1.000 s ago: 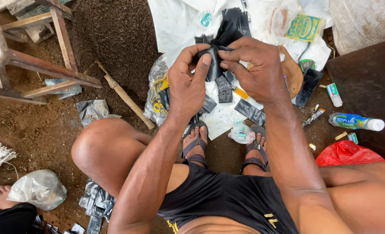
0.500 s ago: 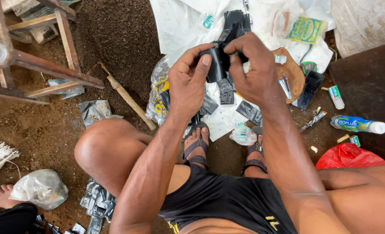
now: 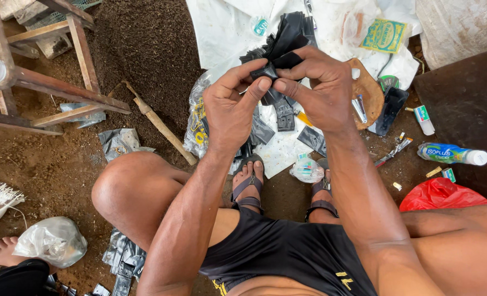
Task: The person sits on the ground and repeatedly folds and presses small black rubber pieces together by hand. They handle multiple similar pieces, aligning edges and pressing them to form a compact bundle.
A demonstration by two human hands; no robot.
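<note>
Compared with half a second ago, the hands have pulled slightly apart and sit a little lower in the upper middle of the frame, and the black plastic bundle now fans out above the knuckles instead of being covered by them. The white sheet on the dirt spreads across the top of the frame beneath them, as before. The right hand is clamped on the bundle's lower end, thumb and fingers closed around it. The left hand pinches one small black bag between thumb and forefinger, touching the bundle's left edge. More black bags lie just below the hands on the sheet.
</note>
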